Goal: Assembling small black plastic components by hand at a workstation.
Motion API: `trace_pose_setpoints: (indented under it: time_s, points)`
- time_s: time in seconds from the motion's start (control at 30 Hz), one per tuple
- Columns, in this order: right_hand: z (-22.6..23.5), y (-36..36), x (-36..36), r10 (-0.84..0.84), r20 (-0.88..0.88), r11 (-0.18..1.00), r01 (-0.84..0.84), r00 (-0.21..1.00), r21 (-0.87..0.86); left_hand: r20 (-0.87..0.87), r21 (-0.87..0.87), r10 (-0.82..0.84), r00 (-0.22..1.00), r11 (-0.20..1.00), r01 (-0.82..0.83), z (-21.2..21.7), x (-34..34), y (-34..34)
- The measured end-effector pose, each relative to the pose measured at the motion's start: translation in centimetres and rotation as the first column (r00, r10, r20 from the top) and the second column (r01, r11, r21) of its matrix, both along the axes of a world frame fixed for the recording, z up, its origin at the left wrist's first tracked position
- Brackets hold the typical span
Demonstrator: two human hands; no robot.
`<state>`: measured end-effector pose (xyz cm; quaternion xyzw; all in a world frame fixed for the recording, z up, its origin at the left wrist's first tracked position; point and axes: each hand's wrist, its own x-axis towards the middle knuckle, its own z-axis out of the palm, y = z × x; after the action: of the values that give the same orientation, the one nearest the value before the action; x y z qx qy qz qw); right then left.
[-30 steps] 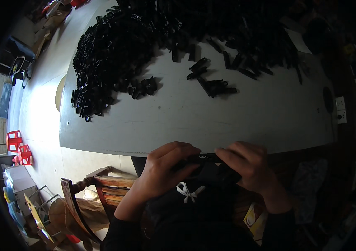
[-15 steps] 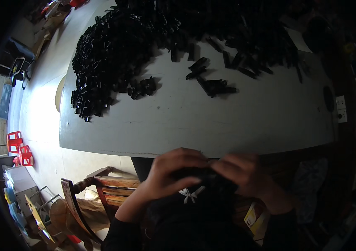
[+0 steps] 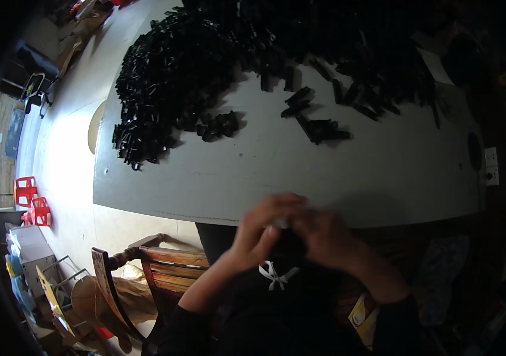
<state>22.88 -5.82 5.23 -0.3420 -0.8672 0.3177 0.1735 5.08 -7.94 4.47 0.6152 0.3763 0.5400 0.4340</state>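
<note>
My left hand [image 3: 259, 230] and my right hand [image 3: 328, 241] meet in front of my dark top, just at the near edge of the grey table [image 3: 229, 184]. Both have curled fingers, with the fingertips together and somewhat blurred. Whatever lies between them is dark and merges with the clothing behind, so its kind cannot be made out. Farther off on the tabletop, a large heap of small black clip-like pieces [image 3: 170, 77] spreads on the left. Several longer black pieces [image 3: 324, 130] lie scattered near the middle.
A wooden chair [image 3: 173, 261] stands below the table's near edge at left, with a brown bag [image 3: 128, 296] beside it. Red stools [image 3: 25, 191] are on the floor at far left. A white wall socket [image 3: 490, 166] shows at right.
Both hands have risen a little toward the table edge, and their fingers have drawn closer together. The whole view has shifted slightly, while the black pieces lie as before.
</note>
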Motion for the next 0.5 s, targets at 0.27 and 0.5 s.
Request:
trace_pose_setpoints:
  time_s: [0.27,0.5]
  points:
    - [-4.2,9.9,-0.4,-0.536,-0.169,0.821,0.558,0.827,0.125,-0.573,0.380,0.696,0.432,0.693,-0.612,-3.6,-8.5,7.8]
    - [-4.1,7.7,0.8,-0.576,-0.043,0.795,0.572,0.816,0.203,-0.660,0.370,0.640,0.394,0.733,-0.571,-4.0,-8.5,6.1]
